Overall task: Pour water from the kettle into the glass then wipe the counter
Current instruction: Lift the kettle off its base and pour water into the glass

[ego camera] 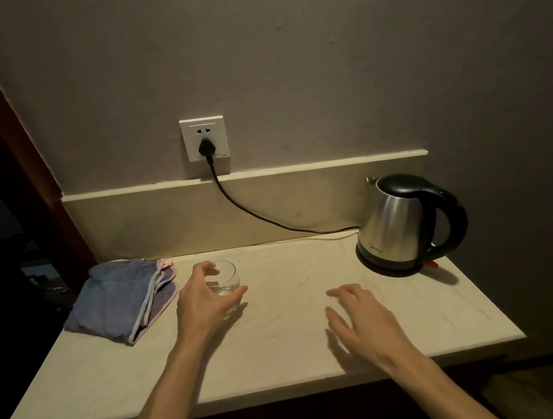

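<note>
A clear round glass (227,278) stands upright on the pale stone counter (284,353), left of centre. My left hand (203,303) curls around its near side, thumb and fingers spread on either flank; firm contact cannot be told. A steel kettle (397,226) with a black lid and handle sits on its base at the back right, spout to the left. My right hand (360,320) hovers over the counter with fingers apart, well short of the kettle and holding nothing. A folded blue-grey cloth (123,302) lies at the left end.
A black cord (254,211) runs from the wall socket (204,138) down across the backsplash to the kettle base. The counter's front edge is near me and its right edge ends just past the kettle. A dark doorway opens at the left.
</note>
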